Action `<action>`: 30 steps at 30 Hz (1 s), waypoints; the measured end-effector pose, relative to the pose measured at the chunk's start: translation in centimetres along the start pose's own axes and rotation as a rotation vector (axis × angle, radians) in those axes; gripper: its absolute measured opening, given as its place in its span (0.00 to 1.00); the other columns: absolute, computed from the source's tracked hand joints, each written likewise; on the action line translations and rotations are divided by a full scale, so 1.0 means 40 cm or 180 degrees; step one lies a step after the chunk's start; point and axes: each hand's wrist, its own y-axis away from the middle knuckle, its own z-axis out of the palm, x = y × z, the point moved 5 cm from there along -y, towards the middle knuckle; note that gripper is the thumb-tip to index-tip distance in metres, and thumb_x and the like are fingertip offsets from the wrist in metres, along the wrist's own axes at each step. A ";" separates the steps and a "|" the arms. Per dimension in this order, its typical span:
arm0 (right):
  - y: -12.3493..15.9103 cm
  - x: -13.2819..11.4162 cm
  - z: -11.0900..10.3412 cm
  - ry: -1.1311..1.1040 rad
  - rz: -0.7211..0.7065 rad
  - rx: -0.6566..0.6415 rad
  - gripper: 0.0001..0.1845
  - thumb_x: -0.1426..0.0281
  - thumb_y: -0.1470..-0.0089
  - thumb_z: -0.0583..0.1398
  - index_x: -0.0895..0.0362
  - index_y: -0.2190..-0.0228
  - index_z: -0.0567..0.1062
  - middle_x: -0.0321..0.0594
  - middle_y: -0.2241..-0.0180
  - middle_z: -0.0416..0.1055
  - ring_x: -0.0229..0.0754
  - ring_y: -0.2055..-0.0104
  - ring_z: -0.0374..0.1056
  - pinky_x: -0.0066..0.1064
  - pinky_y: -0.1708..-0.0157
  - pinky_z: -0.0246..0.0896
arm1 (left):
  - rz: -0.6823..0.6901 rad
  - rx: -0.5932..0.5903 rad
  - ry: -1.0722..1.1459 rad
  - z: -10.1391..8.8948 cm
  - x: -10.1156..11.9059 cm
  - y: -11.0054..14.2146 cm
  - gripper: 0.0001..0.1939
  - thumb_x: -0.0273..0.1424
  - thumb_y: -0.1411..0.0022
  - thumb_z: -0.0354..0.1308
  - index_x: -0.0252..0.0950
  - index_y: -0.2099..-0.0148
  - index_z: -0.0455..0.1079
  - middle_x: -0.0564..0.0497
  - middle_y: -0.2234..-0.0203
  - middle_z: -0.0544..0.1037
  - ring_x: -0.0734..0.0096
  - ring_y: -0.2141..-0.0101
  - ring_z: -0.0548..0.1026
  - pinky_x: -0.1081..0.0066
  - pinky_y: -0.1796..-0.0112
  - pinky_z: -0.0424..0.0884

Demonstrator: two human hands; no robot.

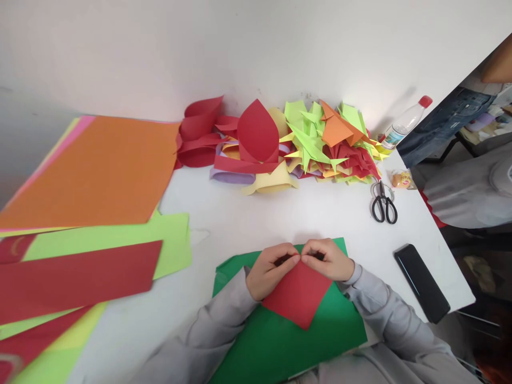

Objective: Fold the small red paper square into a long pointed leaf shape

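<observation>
Step in hand, as judged: the 2 hands are working the far corner of 1 red paper [302,293]. The left hand [272,269] and the right hand [330,260] are each pinching that corner between thumb and fingers, fingertips nearly meeting. The red paper is lying over a green sheet [296,346] directly before the person; whether it is doubled, I cannot tell. The next move is probably calling for a steady pinch and matched edges; a slip would be risking a skewed crease.

Surface: the white table [192,205] is bearing stacked sheets [100,170] at left, orange uppermost, with red strips [80,274] nearer. Curled red pieces [200,133] and a folded-paper pile [320,138] are standing along the wall [240,48]. Scissors [384,208], 1 black phone [422,282], 1 wrapped snack [401,180] and 1 red-capped bottle [404,125] are occupying the right side.

Room: another person in jeans [452,120] is standing beyond the table's right edge.
</observation>
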 end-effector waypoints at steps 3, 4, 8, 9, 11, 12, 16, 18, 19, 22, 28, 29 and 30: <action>-0.002 -0.004 0.004 0.0080 -0.0029 -0.0028 0.09 0.67 0.45 0.55 0.57 0.75 0.66 0.29 0.81 0.57 0.30 0.81 0.50 0.23 0.80 0.47 | 0.0002 -0.0048 0.0001 0.000 0.001 -0.004 0.17 0.40 0.39 0.49 0.34 0.75 0.65 0.54 0.80 0.66 0.74 0.77 0.64 0.74 0.73 0.61; -0.003 -0.003 0.004 0.0100 -0.0019 -0.0029 0.09 0.67 0.45 0.55 0.57 0.75 0.66 0.28 0.81 0.57 0.30 0.81 0.50 0.23 0.80 0.47 | 0.0014 -0.0054 -0.0019 0.000 0.002 -0.005 0.17 0.40 0.39 0.49 0.34 0.76 0.64 0.55 0.81 0.65 0.74 0.77 0.63 0.74 0.73 0.61; -0.011 0.006 0.009 -0.0036 0.0115 -0.0147 0.13 0.63 0.44 0.53 0.57 0.76 0.65 0.28 0.81 0.55 0.31 0.79 0.50 0.24 0.78 0.47 | 0.0108 -0.0006 -0.0113 -0.005 0.008 -0.008 0.17 0.38 0.39 0.49 0.34 0.75 0.65 0.55 0.81 0.66 0.75 0.77 0.63 0.74 0.73 0.61; -0.013 0.009 0.009 -0.0142 0.0171 -0.0196 0.14 0.62 0.43 0.52 0.57 0.76 0.65 0.29 0.81 0.55 0.31 0.79 0.50 0.24 0.78 0.47 | 0.0108 0.0027 -0.0116 -0.008 0.008 -0.008 0.16 0.38 0.39 0.49 0.34 0.74 0.65 0.55 0.80 0.66 0.75 0.77 0.63 0.74 0.73 0.61; -0.014 0.016 0.008 -0.0372 0.0297 -0.0237 0.16 0.60 0.43 0.52 0.57 0.77 0.64 0.29 0.81 0.54 0.31 0.79 0.49 0.24 0.78 0.46 | 0.0042 0.0121 -0.0080 -0.016 0.004 -0.008 0.16 0.39 0.39 0.49 0.34 0.74 0.66 0.55 0.80 0.65 0.75 0.77 0.63 0.74 0.74 0.60; -0.014 0.020 0.005 -0.0459 0.0360 -0.0235 0.17 0.59 0.44 0.53 0.57 0.77 0.64 0.29 0.81 0.55 0.31 0.79 0.49 0.24 0.78 0.46 | -0.0024 0.0171 -0.0031 -0.020 0.001 -0.010 0.16 0.39 0.40 0.50 0.34 0.74 0.66 0.55 0.80 0.65 0.75 0.77 0.62 0.75 0.74 0.60; -0.008 0.027 -0.012 -0.0548 0.0452 -0.0131 0.17 0.57 0.46 0.56 0.58 0.76 0.65 0.28 0.82 0.55 0.30 0.80 0.48 0.23 0.80 0.44 | -0.0407 0.0096 0.0253 -0.021 -0.010 -0.029 0.16 0.41 0.44 0.55 0.33 0.75 0.66 0.55 0.81 0.65 0.76 0.78 0.61 0.75 0.76 0.58; -0.005 0.027 -0.024 -0.0523 0.0435 -0.0059 0.17 0.58 0.46 0.56 0.58 0.76 0.65 0.28 0.82 0.54 0.30 0.81 0.47 0.23 0.81 0.43 | -0.0471 -0.0088 0.0283 -0.010 -0.007 -0.045 0.17 0.42 0.45 0.56 0.33 0.77 0.65 0.55 0.82 0.64 0.76 0.78 0.60 0.75 0.76 0.58; -0.004 0.027 -0.029 -0.0504 0.0436 -0.0028 0.16 0.58 0.46 0.55 0.58 0.76 0.65 0.28 0.82 0.54 0.30 0.81 0.47 0.24 0.80 0.43 | -0.0446 -0.0141 0.0284 -0.005 -0.004 -0.052 0.17 0.42 0.45 0.56 0.33 0.77 0.65 0.55 0.82 0.64 0.76 0.78 0.60 0.75 0.76 0.58; -0.003 0.029 -0.034 -0.0434 0.0454 -0.0035 0.15 0.60 0.45 0.55 0.58 0.75 0.66 0.28 0.81 0.55 0.30 0.80 0.48 0.24 0.80 0.44 | -0.0285 -0.0197 0.0255 0.006 0.002 -0.066 0.17 0.42 0.44 0.54 0.33 0.77 0.65 0.55 0.82 0.64 0.76 0.78 0.61 0.75 0.76 0.58; -0.010 0.036 -0.014 -0.0611 0.0412 -0.0156 0.11 0.66 0.47 0.56 0.58 0.78 0.65 0.27 0.82 0.53 0.30 0.80 0.46 0.24 0.80 0.43 | 0.0026 -0.0414 -0.0089 0.013 -0.001 -0.054 0.18 0.37 0.39 0.49 0.33 0.78 0.64 0.56 0.84 0.63 0.77 0.79 0.60 0.75 0.75 0.58; -0.011 0.037 -0.012 -0.0683 0.0422 -0.0188 0.11 0.67 0.47 0.56 0.58 0.78 0.65 0.27 0.82 0.53 0.30 0.80 0.46 0.24 0.80 0.43 | 0.0074 -0.0424 -0.0105 0.010 0.001 -0.052 0.18 0.37 0.38 0.49 0.33 0.78 0.64 0.56 0.84 0.63 0.77 0.79 0.60 0.75 0.75 0.58; -0.012 0.036 -0.012 -0.0758 0.0440 -0.0220 0.11 0.67 0.48 0.56 0.58 0.78 0.65 0.28 0.82 0.54 0.30 0.80 0.46 0.24 0.80 0.44 | 0.0124 -0.0414 -0.0123 0.007 0.004 -0.050 0.18 0.36 0.38 0.49 0.33 0.78 0.64 0.56 0.84 0.63 0.77 0.79 0.60 0.75 0.76 0.58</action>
